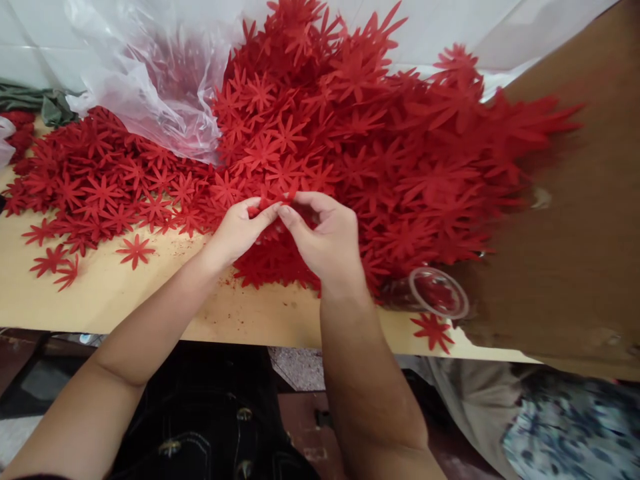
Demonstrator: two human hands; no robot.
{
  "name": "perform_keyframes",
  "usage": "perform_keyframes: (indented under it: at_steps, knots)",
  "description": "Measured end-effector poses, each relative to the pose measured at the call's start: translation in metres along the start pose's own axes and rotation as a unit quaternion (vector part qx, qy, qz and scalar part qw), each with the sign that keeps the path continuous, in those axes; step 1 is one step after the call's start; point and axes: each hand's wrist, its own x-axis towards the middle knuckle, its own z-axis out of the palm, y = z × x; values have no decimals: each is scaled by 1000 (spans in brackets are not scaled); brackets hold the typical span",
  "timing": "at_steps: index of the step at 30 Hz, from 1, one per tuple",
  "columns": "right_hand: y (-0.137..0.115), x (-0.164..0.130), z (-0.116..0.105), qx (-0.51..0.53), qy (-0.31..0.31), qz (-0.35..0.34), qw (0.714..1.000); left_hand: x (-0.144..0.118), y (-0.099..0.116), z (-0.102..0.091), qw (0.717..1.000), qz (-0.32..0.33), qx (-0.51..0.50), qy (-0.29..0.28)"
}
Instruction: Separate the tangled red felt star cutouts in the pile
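Note:
My left hand (245,227) and my right hand (323,230) meet over the near edge of a big pile of red flower-shaped cutouts (350,127). Both are closed, thumbs and fingers pinched together. Between them is a red petal cutout (270,203), mostly covered by my fingers. Its edges blend with the same red of the pile behind, so its exact shape is hard to make out. More red cutouts lie directly below and around my hands.
A clear plastic bag (165,87) rests on the pile at the back left. To the right a clear plastic cup (440,293) lies on its side, close to a brown board (565,247). Loose cutouts (135,251) lie on the tabletop (165,300). White tiles stand behind.

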Motion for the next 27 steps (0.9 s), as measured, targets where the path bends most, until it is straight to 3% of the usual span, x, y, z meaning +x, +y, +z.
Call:
perform_keyframes:
  at_steps: [4,8,11,14,19,22,27]
  knots:
    - [-2,3,10,28,46,46,997,-3,-1,-3,996,-55,-58,-47]
    - [20,7,4,-38,133,25,990,-4,-1,-8,998,-56,-37,-18]
    - [23,7,-6,-99,166,-10,981,-2,-2,-9,999,-39,14,-2]
    - [8,4,-8,-114,153,-32,981,0,-2,-8,999,-32,41,1]
    - [-11,-3,9,-26,4,-10,1000,-4,-1,-5,996,-54,-69,-9]
    - [-2,-2,13,-23,47,22,998,-7,0,-7,991,-77,-105,-25]
    - [25,5,0,-56,132,30,989,-5,-1,-11,997,-69,-19,-1]
